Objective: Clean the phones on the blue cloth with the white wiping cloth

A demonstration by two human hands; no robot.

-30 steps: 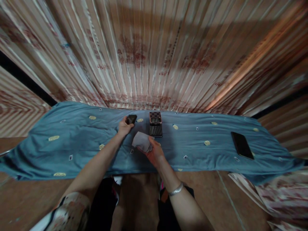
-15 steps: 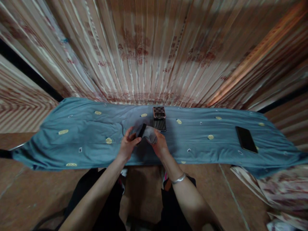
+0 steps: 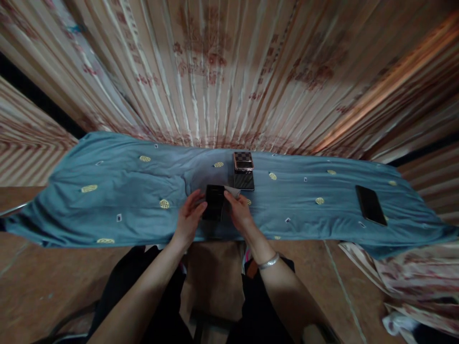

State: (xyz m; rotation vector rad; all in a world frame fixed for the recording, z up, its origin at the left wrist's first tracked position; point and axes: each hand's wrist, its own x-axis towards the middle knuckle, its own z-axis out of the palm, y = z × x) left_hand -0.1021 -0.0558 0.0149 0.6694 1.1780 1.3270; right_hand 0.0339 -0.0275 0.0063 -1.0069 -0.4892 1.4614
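Observation:
A black rectangular object (image 3: 214, 203) is between my hands near the front edge of the blue cloth (image 3: 294, 210). My left hand (image 3: 189, 215) is at its left side, thumb and fingers curled around that edge. With thumb and fingers pinched, my right hand (image 3: 238, 209) holds a small grey cloth (image 3: 232, 191) at the object's upper right corner. Just beyond, a folding phone with a checkered cover (image 3: 243, 160) stands open on the blue cloth, its lower half dark and shiny.
A dark flat phone-like slab (image 3: 371, 205) lies on the right part of the blue cloth. Pleated patterned curtains (image 3: 208, 71) hang right behind the surface. At the lower right, bunched patterned fabric (image 3: 423, 282) hangs by the floor.
The black object, seen edge-on before, now shows its broad face. The grey cloth has moved off it towards my right hand and shows less. The view has shifted slightly.

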